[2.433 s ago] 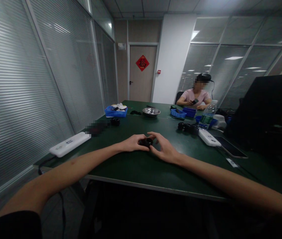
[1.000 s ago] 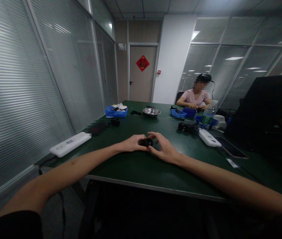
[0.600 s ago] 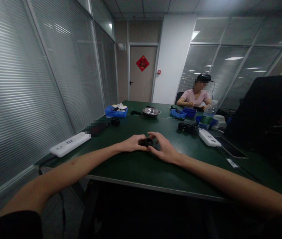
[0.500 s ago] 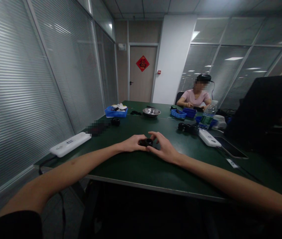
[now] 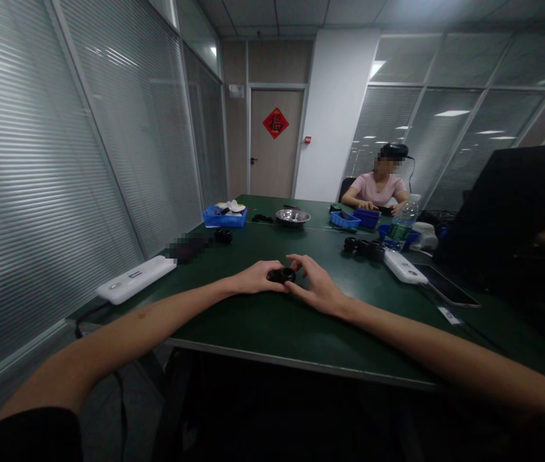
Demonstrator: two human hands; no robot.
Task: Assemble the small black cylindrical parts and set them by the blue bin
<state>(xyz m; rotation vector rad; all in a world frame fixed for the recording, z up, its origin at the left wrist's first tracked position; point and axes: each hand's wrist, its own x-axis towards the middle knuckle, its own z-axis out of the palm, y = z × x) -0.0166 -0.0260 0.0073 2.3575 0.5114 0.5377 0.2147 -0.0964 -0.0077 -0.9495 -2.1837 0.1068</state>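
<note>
In the head view a small glossy black part [image 5: 282,275] with a round opening rests low over the green table [image 5: 233,324]. My left hand [image 5: 257,277] is closed around its left side, the thumb along the near edge. From the right my right hand [image 5: 318,285] curves toward the same part, fingers apart and thumb tip close to its right edge. Whether that thumb touches it I cannot tell.
White power banks [image 5: 137,279] lie left and right. Black round parts [image 5: 223,236], a metal bowl [image 5: 293,218], blue baskets [image 5: 226,216], a water bottle [image 5: 401,224] and a tablet [image 5: 445,285] are on the table. Another person [image 5: 379,189] sits across, near a dark monitor [image 5: 513,212].
My hands and the black part show almost no movement. Across the table, the other person's hands have shifted slightly.
</note>
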